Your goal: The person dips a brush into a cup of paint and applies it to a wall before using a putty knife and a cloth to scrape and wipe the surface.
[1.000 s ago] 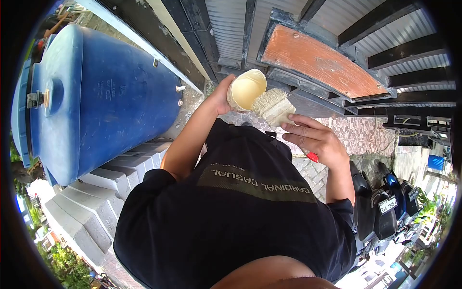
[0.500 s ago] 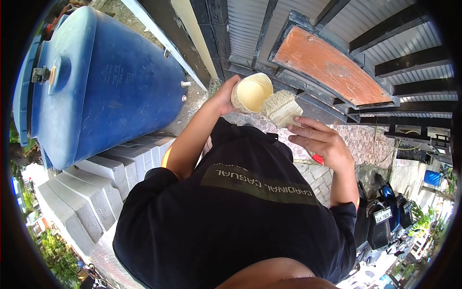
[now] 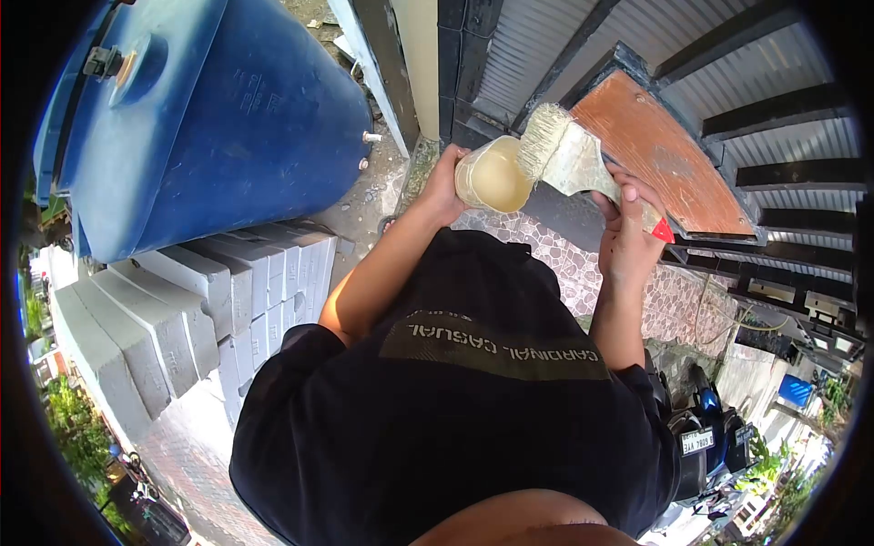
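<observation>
My left hand (image 3: pixel 442 189) is wrapped around a small round tub (image 3: pixel 499 178) of cream-coloured paint, its mouth facing up toward me. Paint streaks mark the tub's outer wall. In my right hand (image 3: pixel 630 226) is a wide paintbrush (image 3: pixel 574 158) with a red-tipped handle, its metal ferrule smeared with dried paint. The thick, cream-coated bristles point left and overlap the tub's right rim in this view. Fingers and thumb close around the brush handle.
An orange-brown panel (image 3: pixel 678 159) in a dark frame sits beyond the brush, by dark slats and corrugated sheeting. On the left stand a big blue tank (image 3: pixel 273 118) and stacked pale blocks (image 3: pixel 159 318). Stone-patterned paving (image 3: pixel 583 282) lies below; motorbikes (image 3: pixel 710 432) are parked at right.
The brush has moved up and turned, its bristles now higher beside the tub's rim. My right hand has rotated so its palm side shows. The whole view has shifted slightly.
</observation>
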Available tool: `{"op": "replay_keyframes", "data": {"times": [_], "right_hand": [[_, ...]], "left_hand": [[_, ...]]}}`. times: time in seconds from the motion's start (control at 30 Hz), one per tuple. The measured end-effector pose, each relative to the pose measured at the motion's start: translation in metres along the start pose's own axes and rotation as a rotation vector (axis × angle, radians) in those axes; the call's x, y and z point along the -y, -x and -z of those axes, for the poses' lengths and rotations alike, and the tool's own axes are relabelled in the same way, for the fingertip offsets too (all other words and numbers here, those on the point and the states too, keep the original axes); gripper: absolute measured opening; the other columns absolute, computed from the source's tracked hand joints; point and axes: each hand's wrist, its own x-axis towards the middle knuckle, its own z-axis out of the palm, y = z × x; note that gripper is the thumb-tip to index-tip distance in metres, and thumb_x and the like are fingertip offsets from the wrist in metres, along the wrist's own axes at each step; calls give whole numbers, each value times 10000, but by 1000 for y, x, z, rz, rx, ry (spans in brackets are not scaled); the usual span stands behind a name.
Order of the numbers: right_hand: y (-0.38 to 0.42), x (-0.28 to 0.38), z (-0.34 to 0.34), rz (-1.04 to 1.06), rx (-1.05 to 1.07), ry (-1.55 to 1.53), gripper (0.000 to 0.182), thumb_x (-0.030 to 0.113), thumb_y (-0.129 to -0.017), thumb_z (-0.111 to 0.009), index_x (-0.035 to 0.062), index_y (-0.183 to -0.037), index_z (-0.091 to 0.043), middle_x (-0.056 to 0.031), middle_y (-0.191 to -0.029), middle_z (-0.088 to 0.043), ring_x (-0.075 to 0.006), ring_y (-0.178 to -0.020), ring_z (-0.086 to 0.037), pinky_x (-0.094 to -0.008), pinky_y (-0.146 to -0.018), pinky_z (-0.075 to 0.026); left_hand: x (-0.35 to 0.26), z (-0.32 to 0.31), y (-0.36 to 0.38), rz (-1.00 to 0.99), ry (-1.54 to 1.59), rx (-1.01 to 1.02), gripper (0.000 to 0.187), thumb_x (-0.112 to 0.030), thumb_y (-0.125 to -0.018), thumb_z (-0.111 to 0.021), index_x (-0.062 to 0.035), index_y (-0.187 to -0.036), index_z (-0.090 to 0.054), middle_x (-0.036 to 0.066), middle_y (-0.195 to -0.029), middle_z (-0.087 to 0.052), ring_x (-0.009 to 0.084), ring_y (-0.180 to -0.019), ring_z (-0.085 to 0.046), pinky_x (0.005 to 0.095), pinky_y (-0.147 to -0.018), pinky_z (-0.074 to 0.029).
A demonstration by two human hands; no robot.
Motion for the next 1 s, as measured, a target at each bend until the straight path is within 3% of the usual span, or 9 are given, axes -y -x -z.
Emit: {"op": "replay_keyframes", "data": {"times": [0.23,0.53,0.7,1.0], "right_hand": [[-8,-20,-18,-57,111,2,175,93,-839,-587,-62,-917,-570,-223,-1005,-565,-281,-963,-571,-365,-720,-562],[-16,-7,-31,-157,284,254,155,81,-817,-620,-63,-873,-612,-136,-905,-629,-162,-786,-605,-271,-682,-534],[-12,-13,-32,-223,179,328,136,91,-793,-641,-36,-841,-631,-74,-745,-636,-95,-657,-602,-213,-578,-464],[-13,-13,-27,-272,34,352,188,148,-786,-659,-36,-805,-632,-76,-664,-625,-108,-585,-605,-221,-537,-458]], "left_hand": [[-13,5,17,-85,96,-80,455,-394,-864,-340,-53,-1105,-520,104,-1046,-589,226,-984,-563,402,-839,-447],[-10,5,9,-118,67,-42,507,-414,-877,-345,-5,-1122,-517,129,-1077,-583,235,-1012,-553,363,-915,-400],[-3,-5,2,-121,44,50,698,-541,-894,-226,48,-1177,-473,179,-1145,-547,253,-1085,-520,364,-954,-375],[7,-13,-10,-103,16,39,756,-586,-885,-198,61,-1154,-482,182,-1129,-554,247,-1071,-528,361,-941,-388]]}}
